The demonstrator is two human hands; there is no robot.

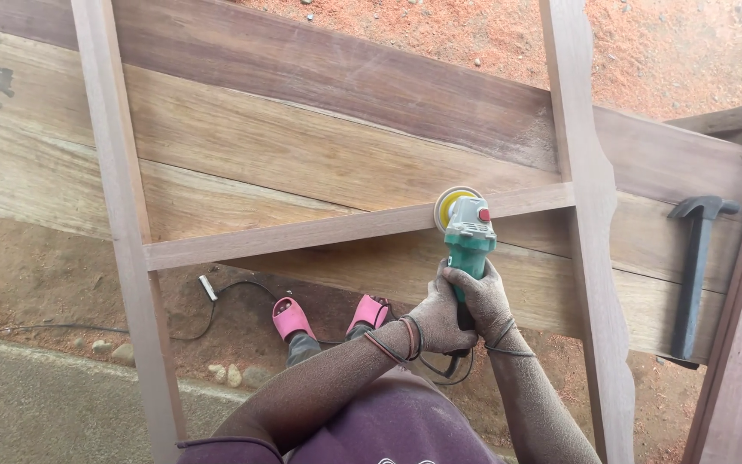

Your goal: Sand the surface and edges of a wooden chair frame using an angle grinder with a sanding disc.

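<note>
A teal angle grinder [469,236] with a round sanding disc [451,204] presses against the thin wooden crossbar [302,232] of a pale wooden frame. My left hand [436,318] and my right hand [481,296] both wrap the grinder's handle, dusty with sawdust, bands on each wrist. The crossbar joins a left upright [122,215] and a shaped right upright [590,215].
The frame lies over wide wooden planks [302,129]. A black hammer [696,258] rests on the planks at right. A power cord [173,331] runs over the sawdust-covered ground. My feet in pink sandals [328,318] stand below. A concrete edge [36,404] lies at lower left.
</note>
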